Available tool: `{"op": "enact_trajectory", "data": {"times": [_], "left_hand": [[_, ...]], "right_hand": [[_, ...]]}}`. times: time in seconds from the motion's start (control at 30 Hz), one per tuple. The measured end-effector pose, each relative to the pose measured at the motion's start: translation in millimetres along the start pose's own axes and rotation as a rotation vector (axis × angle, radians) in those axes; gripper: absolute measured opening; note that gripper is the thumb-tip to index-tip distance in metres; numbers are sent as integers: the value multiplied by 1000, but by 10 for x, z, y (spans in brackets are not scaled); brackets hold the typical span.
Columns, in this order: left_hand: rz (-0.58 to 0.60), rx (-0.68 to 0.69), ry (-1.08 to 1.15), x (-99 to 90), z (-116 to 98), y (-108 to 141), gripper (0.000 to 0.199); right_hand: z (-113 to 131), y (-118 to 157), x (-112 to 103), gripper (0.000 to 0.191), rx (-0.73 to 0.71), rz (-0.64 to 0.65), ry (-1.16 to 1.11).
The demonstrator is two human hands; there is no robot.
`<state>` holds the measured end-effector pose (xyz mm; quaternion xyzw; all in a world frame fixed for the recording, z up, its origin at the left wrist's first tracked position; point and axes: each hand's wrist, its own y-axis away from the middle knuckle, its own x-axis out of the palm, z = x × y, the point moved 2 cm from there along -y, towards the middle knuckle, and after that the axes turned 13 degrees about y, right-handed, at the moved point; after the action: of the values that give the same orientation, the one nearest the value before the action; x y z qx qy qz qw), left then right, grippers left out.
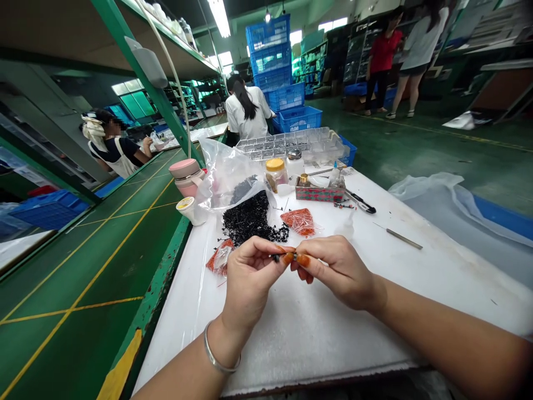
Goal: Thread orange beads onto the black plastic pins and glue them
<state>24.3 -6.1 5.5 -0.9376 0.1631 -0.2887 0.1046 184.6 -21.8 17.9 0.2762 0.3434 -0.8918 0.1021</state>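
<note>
My left hand point(251, 278) and my right hand point(341, 271) meet fingertip to fingertip over the white tabletop point(333, 344). Between the left thumb and fingers is a small black part point(276, 258), its end poking out. The right thumb and forefinger pinch at the same spot; what lies in them is mostly hidden. Just beyond the hands, a pile of small black pieces point(250, 219) spills from a clear plastic bag point(225, 172). A bag of orange-red pieces point(300, 221) lies to its right. Another orange-red bag point(217, 260) is partly behind my left hand.
A pink cup point(186, 176) stands at the left edge beside the green conveyor point(95, 272). Farther back are a yellow-lidded jar point(275, 173), a patterned box point(318, 193) and a compartment tray point(291, 143). A black cutter point(361, 201) and a thin needle-tipped tool point(403, 239) lie right.
</note>
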Motion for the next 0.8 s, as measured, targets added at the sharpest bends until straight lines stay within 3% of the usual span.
{"op": "enact_trajectory", "data": {"times": [0.17,0.3,0.57,0.8], "left_hand": [[-14,-11,-21,-11,-8,-4,13],[-16,-29,-113,-27,-1,-30,10],[91,-30,-247,-56,-21,-71,3],[50,-87,-204,-14,-17,-74,5]], "right_hand": [[-23,-12,11,36,96,78,-146],[-97,-18,46,34,287,162,-408],[-224,-25,114,30,562,347,-941],[-243,-18,148,27,635,399,-1128]]}}
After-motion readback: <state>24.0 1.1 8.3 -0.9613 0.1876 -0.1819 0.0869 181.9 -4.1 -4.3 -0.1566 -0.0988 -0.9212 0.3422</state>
